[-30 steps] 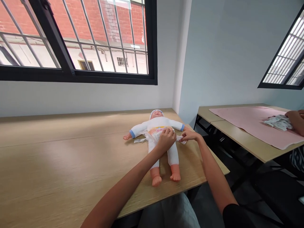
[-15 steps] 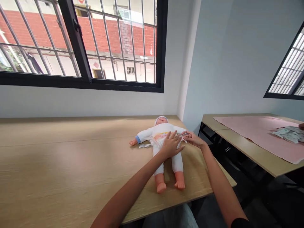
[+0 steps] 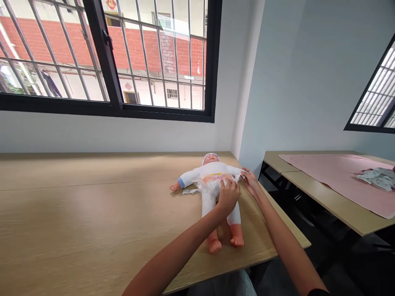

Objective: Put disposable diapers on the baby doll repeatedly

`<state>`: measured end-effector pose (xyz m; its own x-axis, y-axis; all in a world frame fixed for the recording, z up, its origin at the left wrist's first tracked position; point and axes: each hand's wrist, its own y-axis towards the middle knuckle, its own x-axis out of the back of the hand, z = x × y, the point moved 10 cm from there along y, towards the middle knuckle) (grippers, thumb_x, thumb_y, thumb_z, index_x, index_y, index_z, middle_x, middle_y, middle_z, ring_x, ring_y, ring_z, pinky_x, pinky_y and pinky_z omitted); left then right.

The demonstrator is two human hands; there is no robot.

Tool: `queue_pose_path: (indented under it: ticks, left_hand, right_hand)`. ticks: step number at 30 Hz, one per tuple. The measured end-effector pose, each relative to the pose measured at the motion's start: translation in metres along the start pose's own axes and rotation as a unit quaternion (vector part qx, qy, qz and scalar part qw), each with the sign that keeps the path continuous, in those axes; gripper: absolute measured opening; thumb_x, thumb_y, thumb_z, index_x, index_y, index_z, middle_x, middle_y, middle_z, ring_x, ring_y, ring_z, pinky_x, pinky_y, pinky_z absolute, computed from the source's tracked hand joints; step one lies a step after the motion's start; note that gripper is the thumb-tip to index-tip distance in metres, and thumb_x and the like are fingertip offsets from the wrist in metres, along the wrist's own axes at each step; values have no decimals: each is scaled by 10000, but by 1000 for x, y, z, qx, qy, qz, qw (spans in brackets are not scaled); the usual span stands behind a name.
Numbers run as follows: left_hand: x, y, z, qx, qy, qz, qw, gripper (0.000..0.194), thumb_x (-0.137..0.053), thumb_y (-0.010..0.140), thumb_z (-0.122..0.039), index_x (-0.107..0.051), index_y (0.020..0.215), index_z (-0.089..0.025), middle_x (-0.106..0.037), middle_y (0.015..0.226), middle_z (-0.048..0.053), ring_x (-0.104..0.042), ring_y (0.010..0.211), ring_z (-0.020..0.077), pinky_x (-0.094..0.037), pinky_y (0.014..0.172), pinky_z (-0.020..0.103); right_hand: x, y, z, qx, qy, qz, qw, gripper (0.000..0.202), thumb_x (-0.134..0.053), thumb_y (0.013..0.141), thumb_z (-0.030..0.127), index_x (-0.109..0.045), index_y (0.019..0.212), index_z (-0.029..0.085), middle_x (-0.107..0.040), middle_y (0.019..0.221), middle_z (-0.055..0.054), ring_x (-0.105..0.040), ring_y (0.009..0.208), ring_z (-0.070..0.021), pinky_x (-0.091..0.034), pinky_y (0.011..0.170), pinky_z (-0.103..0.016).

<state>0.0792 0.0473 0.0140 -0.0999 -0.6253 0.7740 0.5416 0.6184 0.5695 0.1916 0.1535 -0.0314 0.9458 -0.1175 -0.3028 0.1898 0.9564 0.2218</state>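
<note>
A baby doll (image 3: 215,167) in white clothing and a cap lies on its back, feet toward me. Around its hips is a white diaper (image 3: 212,186) with a coloured print at the waist; one side tab sticks out on the left. My left hand (image 3: 228,195) rests on the diaper's front, fingers curled and pressed together; what they grip is too small to make out. Beside the doll's hip, at the right, my right hand (image 3: 249,181) pinches the diaper's white side tab (image 3: 237,178).
The doll lies near the right end of a wooden table (image 3: 108,222). Across a gap at the right, another table (image 3: 333,209) bears a pink cloth (image 3: 327,172) and a crumpled pale cloth (image 3: 376,177). A wall and barred window stand behind.
My left hand has gone from flat with spread fingers to curled, slightly to the right. My right hand has lifted a little, with the tab raised. The view has shifted slightly.
</note>
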Motion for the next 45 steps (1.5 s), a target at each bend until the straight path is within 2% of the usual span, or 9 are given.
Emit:
queue_pose_path:
  ticks: [3,7,12,17,27,34,39,42,45]
  left_hand:
    - [0,0,2,-2,-1,-10,1000,255,-491,938,-199,-711,1017,-95,-709,1038,171,-615,1093,342,-467,902,511]
    - [-6,-1,-2,-21,3,-22,1000,265,-534,930,-263,-709,1032,-92,-694,1108,192,-612,1112,360,-464,888,503]
    - [-16,-2,-7,-42,26,-33,998,252,-507,926,-183,-741,925,-89,-713,1052,207,-640,1087,380,-474,867,499]
    - [-12,-4,-9,-35,24,-44,998,269,-476,919,-117,-737,973,-77,-714,1009,206,-662,1021,359,-468,881,517]
    - [-14,-3,-10,-37,3,-32,999,251,-485,927,-131,-728,986,-106,-722,995,166,-642,1061,331,-474,906,499]
    - [0,-8,11,55,1,-6,998,593,-477,937,-502,-563,1321,-59,-516,1398,256,-427,1341,402,-312,1078,606]
    - [5,-1,19,79,-3,40,996,572,-505,914,-509,-609,1259,-65,-585,1314,263,-537,1212,434,-336,1026,607]
    - [16,10,47,80,-57,84,992,439,-458,947,-464,-668,1100,-110,-703,1096,194,-595,1118,359,-361,1025,534]
    - [23,7,112,176,-140,156,962,309,-378,971,-272,-655,992,-135,-709,996,149,-617,1000,282,-433,906,427]
  right_hand:
    - [-9,-4,4,2,20,15,1000,446,-777,613,364,-572,991,245,-609,724,29,-571,614,-135,-510,580,-268]
    - [-44,-9,18,17,-44,124,991,438,-749,678,363,-581,1055,217,-531,660,74,-516,567,-89,-462,588,-233]
    - [-94,-5,23,18,-249,273,929,377,-676,729,262,-599,1089,184,-549,619,66,-549,577,-110,-452,585,-238]
    - [-109,4,21,25,-371,271,888,325,-606,728,118,-602,1044,193,-566,602,56,-570,565,-120,-441,546,-225]
    - [-102,-4,18,6,-202,262,944,362,-597,842,477,-636,1038,175,-687,780,-32,-627,688,-141,-507,705,-284]
    - [-42,11,19,40,-94,45,994,459,-678,688,616,-635,861,193,-609,696,-6,-571,607,-129,-473,609,-269]
    - [-34,11,6,51,-112,27,992,458,-644,669,620,-612,824,190,-574,673,7,-560,603,-131,-482,653,-291]
    - [-29,10,1,66,-122,8,990,437,-601,703,622,-589,816,200,-542,629,21,-539,581,-138,-476,637,-298]
    - [-21,9,-3,75,-126,-26,989,421,-562,736,617,-573,814,204,-524,614,21,-514,555,-143,-458,594,-294]
